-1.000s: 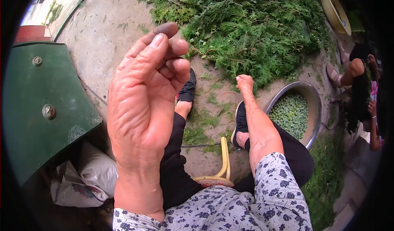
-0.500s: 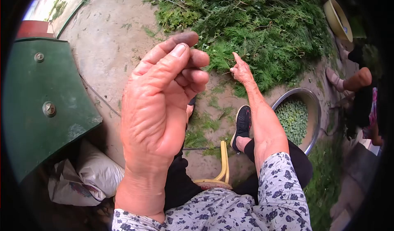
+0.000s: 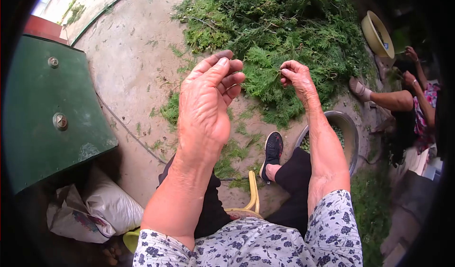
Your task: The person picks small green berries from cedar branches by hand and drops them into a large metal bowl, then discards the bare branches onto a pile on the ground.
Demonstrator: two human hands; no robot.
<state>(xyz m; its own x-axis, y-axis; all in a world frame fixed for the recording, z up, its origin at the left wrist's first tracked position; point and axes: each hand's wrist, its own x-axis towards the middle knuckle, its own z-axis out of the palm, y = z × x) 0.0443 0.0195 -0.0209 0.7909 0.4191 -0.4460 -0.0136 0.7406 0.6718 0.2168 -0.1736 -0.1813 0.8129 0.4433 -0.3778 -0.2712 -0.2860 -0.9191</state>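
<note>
My left hand (image 3: pixel 212 92) is raised over the ground, palm turned inward. Its thumb presses against the index finger and the other fingers curl loosely; anything pinched there is too small to make out. To the right, my right hand (image 3: pixel 297 79) is closed in a pinch at the near edge of a big heap of green evergreen branches (image 3: pixel 279 35). Feathery green shows right at its fingertips, seemingly an evergreen sprig. Below my right forearm stands a metal basin (image 3: pixel 351 125) with many pale green cones or berries (image 3: pixel 337 133), partly hidden by the arm.
A green metal panel (image 3: pixel 35 101) and white sacks (image 3: pixel 111 203) are on the left. A yellow stool part (image 3: pixel 253 191) shows between my legs. At the right, another person (image 3: pixel 422 96) sits near a beige basin (image 3: pixel 377 34). Loose sprigs lie on the concrete.
My left hand has moved away from the camera and slightly right. The right hand's extended index finger has curled into a pinch, and that hand has shifted right. The view has shifted slightly.
</note>
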